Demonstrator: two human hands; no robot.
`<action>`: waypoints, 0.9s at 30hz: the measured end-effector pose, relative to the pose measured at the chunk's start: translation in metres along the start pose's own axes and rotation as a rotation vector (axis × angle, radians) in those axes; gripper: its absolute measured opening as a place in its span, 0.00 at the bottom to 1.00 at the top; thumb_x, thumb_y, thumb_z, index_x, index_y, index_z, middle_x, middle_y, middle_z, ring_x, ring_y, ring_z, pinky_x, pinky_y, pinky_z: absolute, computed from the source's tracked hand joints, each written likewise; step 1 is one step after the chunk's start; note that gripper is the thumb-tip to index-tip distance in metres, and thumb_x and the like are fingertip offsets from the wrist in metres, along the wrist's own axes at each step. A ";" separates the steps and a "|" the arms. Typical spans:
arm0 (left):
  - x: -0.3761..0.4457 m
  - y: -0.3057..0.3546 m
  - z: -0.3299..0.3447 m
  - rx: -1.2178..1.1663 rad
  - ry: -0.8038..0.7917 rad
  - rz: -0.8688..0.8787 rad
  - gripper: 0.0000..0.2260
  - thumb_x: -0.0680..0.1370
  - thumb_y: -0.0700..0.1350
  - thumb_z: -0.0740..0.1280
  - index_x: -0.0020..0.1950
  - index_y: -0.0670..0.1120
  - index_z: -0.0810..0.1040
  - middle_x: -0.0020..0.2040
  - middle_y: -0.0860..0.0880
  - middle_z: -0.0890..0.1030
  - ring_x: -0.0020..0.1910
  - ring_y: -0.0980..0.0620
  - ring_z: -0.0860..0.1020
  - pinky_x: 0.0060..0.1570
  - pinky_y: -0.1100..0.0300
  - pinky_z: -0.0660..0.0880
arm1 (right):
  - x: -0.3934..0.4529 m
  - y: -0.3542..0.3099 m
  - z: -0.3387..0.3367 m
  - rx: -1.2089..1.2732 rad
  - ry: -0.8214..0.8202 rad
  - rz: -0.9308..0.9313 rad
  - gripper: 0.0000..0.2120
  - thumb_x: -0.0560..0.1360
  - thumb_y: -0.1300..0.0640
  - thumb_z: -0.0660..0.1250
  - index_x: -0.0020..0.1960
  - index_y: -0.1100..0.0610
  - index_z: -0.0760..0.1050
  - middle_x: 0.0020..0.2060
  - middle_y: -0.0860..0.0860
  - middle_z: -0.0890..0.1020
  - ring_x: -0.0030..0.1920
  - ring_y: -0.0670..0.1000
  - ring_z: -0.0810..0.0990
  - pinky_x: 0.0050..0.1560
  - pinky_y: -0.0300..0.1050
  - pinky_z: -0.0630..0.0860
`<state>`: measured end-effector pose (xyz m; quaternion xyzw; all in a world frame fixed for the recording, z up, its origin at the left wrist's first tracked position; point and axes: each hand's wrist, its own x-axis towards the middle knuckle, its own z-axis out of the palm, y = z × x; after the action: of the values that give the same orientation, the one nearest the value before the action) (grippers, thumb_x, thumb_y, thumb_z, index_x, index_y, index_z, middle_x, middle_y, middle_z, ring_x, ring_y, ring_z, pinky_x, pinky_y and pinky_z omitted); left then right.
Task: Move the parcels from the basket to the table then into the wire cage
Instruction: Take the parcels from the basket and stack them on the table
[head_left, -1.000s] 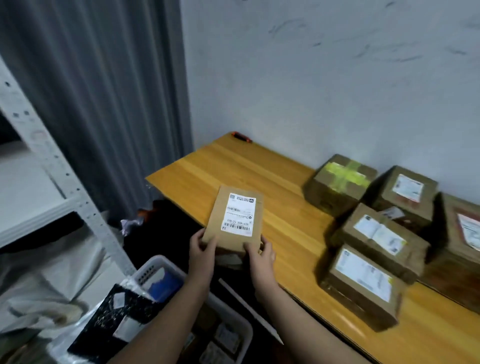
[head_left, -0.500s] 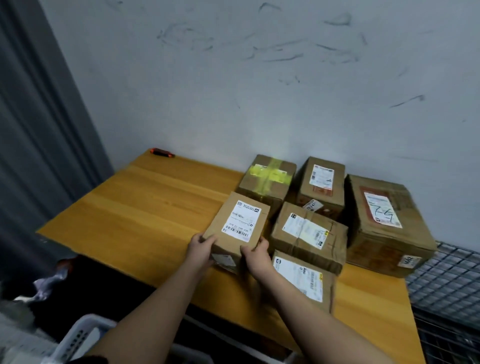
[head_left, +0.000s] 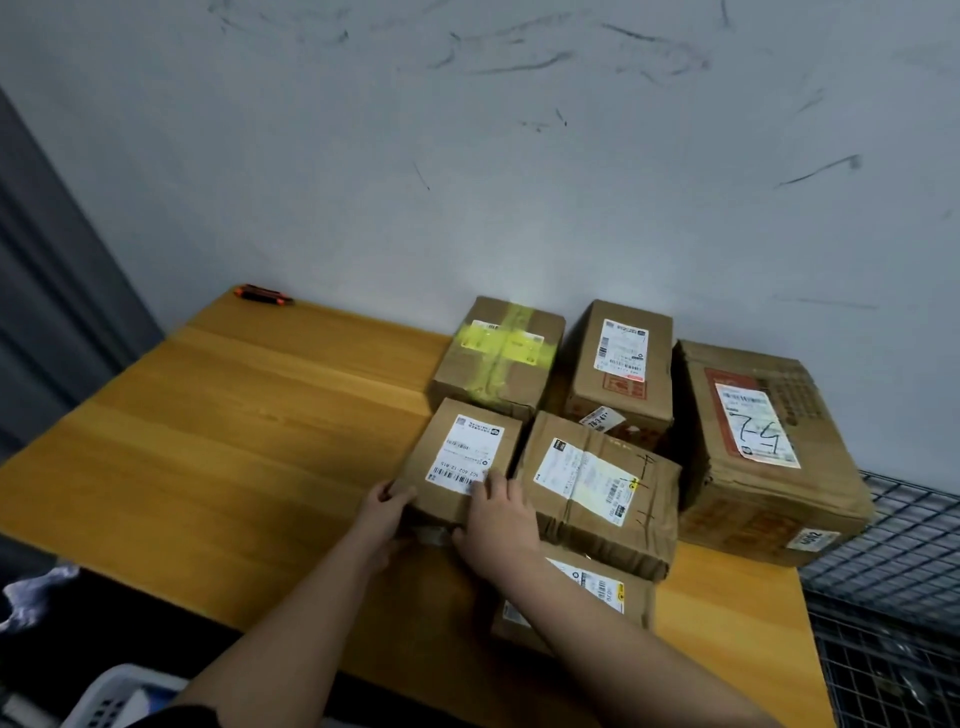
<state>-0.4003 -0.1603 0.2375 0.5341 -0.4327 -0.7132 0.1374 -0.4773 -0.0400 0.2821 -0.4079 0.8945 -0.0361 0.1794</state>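
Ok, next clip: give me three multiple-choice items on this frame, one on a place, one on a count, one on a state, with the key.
1. Where is the box that both hands hold?
A. in the basket
B. on the table, left of the taped box
C. in the wire cage

2. How many boxes are on the table?
A. four
B. six
C. eight

3. What is the left hand doing?
A. gripping the box's near left corner
B. hanging idle
C. holding the orange tool

Key: 1 B, the box sits on the wood beside the taped box, with the right hand at its near right edge; 2 B, six cartons can be counted, one partly behind the right arm; 3 A, its fingers curl round the corner.
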 end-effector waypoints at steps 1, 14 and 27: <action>0.002 0.000 0.002 0.004 0.003 -0.006 0.22 0.80 0.38 0.63 0.73 0.43 0.63 0.68 0.41 0.71 0.55 0.45 0.72 0.37 0.57 0.71 | 0.001 0.001 0.001 -0.086 0.016 -0.039 0.31 0.78 0.45 0.61 0.75 0.58 0.58 0.74 0.57 0.59 0.74 0.59 0.57 0.71 0.54 0.60; 0.013 -0.004 0.016 0.379 0.110 -0.036 0.36 0.77 0.45 0.67 0.78 0.42 0.50 0.73 0.39 0.64 0.70 0.40 0.66 0.67 0.50 0.67 | 0.013 0.005 0.007 -0.311 -0.009 -0.116 0.26 0.80 0.48 0.57 0.73 0.58 0.59 0.70 0.59 0.66 0.70 0.60 0.63 0.69 0.56 0.58; -0.124 0.019 -0.151 1.120 0.508 0.298 0.09 0.81 0.51 0.56 0.53 0.48 0.72 0.45 0.50 0.76 0.40 0.49 0.74 0.35 0.58 0.68 | -0.038 -0.108 -0.015 -0.237 0.120 -0.414 0.16 0.80 0.50 0.57 0.63 0.58 0.71 0.59 0.57 0.76 0.59 0.60 0.76 0.55 0.51 0.72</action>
<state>-0.2241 -0.1612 0.3235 0.6116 -0.7641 -0.2025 0.0334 -0.3829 -0.0848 0.3300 -0.5977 0.7990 0.0088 0.0656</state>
